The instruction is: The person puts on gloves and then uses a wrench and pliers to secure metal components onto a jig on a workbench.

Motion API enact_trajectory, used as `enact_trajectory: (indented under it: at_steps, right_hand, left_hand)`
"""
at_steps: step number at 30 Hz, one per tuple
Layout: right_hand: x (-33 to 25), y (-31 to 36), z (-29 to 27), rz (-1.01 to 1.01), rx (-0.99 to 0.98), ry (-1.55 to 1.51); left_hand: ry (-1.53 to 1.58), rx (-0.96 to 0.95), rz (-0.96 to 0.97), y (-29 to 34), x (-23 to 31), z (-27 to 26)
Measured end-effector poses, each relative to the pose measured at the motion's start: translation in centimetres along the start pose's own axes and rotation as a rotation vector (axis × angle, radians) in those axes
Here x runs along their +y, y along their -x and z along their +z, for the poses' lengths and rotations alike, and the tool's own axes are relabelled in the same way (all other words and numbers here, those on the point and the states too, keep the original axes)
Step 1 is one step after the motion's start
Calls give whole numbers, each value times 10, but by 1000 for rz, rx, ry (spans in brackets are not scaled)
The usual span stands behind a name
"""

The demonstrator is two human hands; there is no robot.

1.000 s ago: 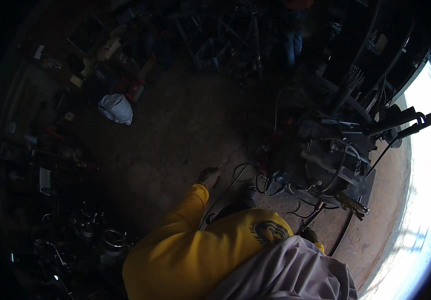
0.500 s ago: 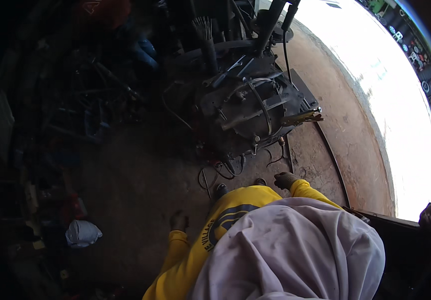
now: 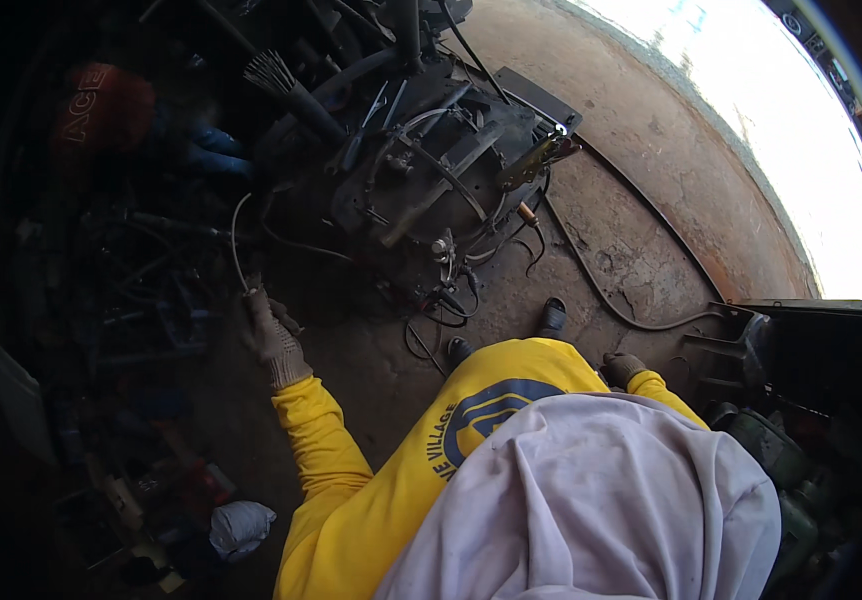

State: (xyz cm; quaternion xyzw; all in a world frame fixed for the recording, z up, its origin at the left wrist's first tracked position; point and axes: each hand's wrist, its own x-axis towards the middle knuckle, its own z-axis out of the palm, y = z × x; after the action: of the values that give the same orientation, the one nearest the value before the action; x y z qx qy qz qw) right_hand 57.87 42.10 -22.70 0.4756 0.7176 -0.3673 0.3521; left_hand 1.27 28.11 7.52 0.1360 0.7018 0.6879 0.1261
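Observation:
My left hand (image 3: 273, 340), in a knitted work glove, reaches forward on the left. It is closed, and a thin, pale, curved rod or wire (image 3: 235, 238) rises from its fingertips; the rod's exact kind cannot be made out. My right hand (image 3: 624, 369), also gloved, hangs low beside my body on the right. Its fingers look curled, and whatever may be in them is hidden. Ahead stands a dark metal workbench (image 3: 351, 205) with metal parts, curved hoops and tools on it. Thin rods (image 3: 269, 72) stand bundled in a tube at its left.
A brass-coloured clamp (image 3: 536, 162) sits at the bench's right edge. Cables (image 3: 456, 305) hang near my feet, and a long hose (image 3: 641, 325) curves over the floor. Dark metal frames (image 3: 151, 270) crowd the left. A white cloth bundle (image 3: 241, 528) lies lower left.
My left hand has risen forward and left, now with the curved rod at its fingers. My right hand has drawn back beside my body. The view has turned, and the bench sits further left.

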Motion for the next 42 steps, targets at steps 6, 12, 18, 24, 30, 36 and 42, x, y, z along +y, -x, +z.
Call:
enact_trajectory:
  at_steps: [6, 12, 18, 24, 30, 36, 42]
  right_hand:
    - [80, -36, 46, 2, 89, 37]
    - [154, -98, -36, 220, 45, -753]
    - [197, -64, -211, 121, 256, -840]
    - [141, 17, -375, -428, 237, -1113]
    - [150, -6, -449, -603, 346, -599]
    - [194, -82, -539, -594, 386, -642]
    - [188, -141, -690, -610, 426, -686]
  left_hand:
    - [363, -548, 401, 47, 87, 38]
    - [370, -926, 238, 140, 154, 151]
    - [-432, -963, -133, 203, 95, 350]
    - [-790, -1206, 214, 212, -18, 471]
    - [-709, -1384, 155, 189, -73, 584]
    - [-627, -1402, 344, 123, -127, 713]
    - [-812, -1289, 516, 29, -100, 838]
